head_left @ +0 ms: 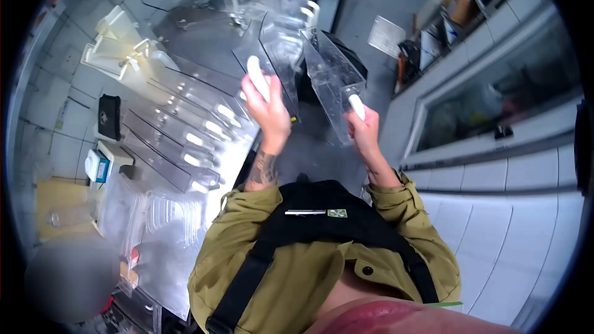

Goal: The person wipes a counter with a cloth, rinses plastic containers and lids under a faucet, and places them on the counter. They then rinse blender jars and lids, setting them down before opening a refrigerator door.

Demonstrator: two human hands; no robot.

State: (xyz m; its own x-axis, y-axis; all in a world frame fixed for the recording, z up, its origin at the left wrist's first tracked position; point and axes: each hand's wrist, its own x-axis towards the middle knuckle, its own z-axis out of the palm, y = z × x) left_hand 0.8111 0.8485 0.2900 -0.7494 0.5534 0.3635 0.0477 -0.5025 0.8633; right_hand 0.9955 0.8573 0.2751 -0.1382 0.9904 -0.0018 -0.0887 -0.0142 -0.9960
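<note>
My left hand [270, 111] is closed around the white handle [258, 79] of a clear plastic panel [272, 52] with dark edges. My right hand [364, 128] grips the white handle [356, 107] of a second clear plastic panel [334, 80], tilted and marked with droplets or smears. Both panels are held up in front of me, apart from each other, to the right of the steel table [167, 266]. Several similar clear panels [167, 148] with white handles lie in a row on that table, left of my left hand.
Clear plastic tubs [120, 207] stand on the near part of the table. Whitish plastic containers [117, 46] and a black object [109, 117] are along the left wall. Shelves with boxes [461, 6] and a framed window [501, 111] are on the right. A blurred round shape [73, 278] is lower left.
</note>
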